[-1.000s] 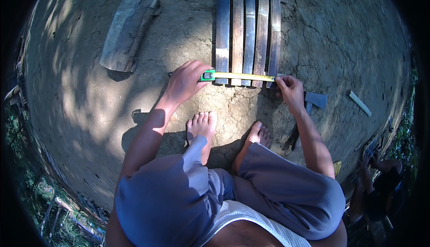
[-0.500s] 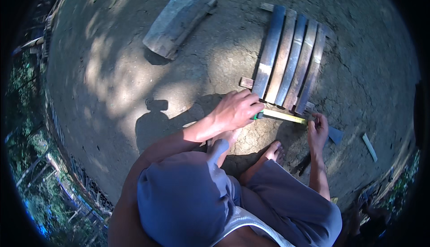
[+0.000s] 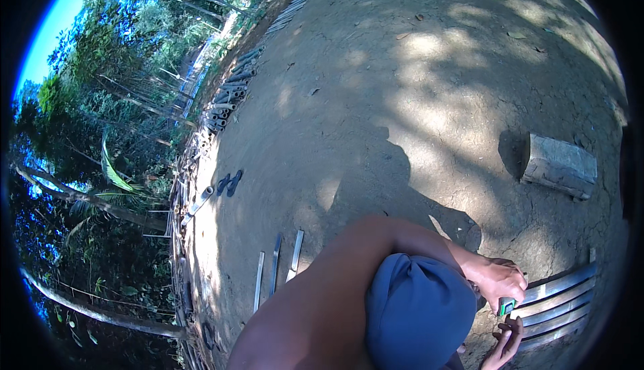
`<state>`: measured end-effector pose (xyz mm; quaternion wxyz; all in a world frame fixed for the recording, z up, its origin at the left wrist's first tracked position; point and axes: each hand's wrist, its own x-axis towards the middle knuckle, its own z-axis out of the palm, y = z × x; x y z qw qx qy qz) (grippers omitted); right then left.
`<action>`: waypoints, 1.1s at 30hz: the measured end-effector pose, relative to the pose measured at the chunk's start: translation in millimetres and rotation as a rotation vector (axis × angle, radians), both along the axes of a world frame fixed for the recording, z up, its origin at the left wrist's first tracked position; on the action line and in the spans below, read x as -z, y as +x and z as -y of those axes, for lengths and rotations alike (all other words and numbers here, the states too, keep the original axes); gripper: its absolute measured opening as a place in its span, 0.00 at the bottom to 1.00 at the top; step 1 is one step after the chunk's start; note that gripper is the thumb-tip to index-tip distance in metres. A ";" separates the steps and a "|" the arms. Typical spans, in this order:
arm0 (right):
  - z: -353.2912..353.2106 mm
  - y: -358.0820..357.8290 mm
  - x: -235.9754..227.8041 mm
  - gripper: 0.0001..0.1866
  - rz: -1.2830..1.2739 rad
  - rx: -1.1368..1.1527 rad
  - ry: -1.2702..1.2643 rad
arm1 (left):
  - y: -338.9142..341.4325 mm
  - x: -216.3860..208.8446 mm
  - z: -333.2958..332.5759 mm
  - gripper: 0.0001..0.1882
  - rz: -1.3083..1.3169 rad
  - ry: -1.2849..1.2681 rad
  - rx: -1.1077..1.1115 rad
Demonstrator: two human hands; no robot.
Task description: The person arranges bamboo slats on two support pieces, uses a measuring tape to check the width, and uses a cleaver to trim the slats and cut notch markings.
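Note:
My left hand [image 3: 498, 280] is closed round a green tape measure [image 3: 506, 306], held at the near left end of a small panel of bamboo slats [image 3: 558, 301]. Several slats lie side by side across it, flat on the ground. Just below the tape measure, my right hand [image 3: 504, 344] is beside the slat ends, its fingers bent but apart. I make out no long stretch of tape blade between the hands. My blue-grey cap or hood [image 3: 419, 309] hides part of my body and the ground below.
A squared wooden block [image 3: 560, 165] lies on the bare earth beyond the panel. Loose strips [image 3: 275, 262] rest to my left, with a pair of sandals [image 3: 230, 183] farther off. Piled bamboo tubes [image 3: 225, 105] line the yard's edge before trees.
The view has swung left, putting the panel and block at the right side. The yellow tape blade, stretched between my hands before, no longer shows at length, and my hands are closer together.

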<state>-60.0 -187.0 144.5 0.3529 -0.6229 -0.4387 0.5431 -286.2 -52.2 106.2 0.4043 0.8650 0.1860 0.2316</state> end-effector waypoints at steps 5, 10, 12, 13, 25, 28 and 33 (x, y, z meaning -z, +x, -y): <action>-45.9 1.4 80.2 0.28 -0.396 -0.211 -0.023 | -16.5 -42.9 -4.8 0.25 0.022 0.203 -0.071; -64.4 -18.3 78.2 0.29 -0.333 -0.355 0.154 | -42.3 -88.6 -2.4 0.24 -0.188 0.299 -0.007; -57.5 -18.0 64.5 0.32 -0.407 -0.240 0.029 | -44.3 -111.5 -10.9 0.24 -0.185 0.376 0.030; -55.6 -14.3 61.4 0.33 -0.440 -0.225 0.056 | -42.3 -121.6 -17.9 0.24 -0.180 0.417 0.050; 1.5 117.3 48.5 0.41 0.653 0.134 0.315 | 36.6 -87.4 -98.9 0.20 -0.551 0.241 -0.027; 8.5 144.5 55.0 0.42 0.912 0.173 0.301 | 57.6 3.1 -84.7 0.16 -0.277 -0.047 -0.350; 13.3 167.9 46.8 0.43 1.092 0.239 0.288 | 90.0 47.9 -6.7 0.13 -0.096 -0.805 -0.910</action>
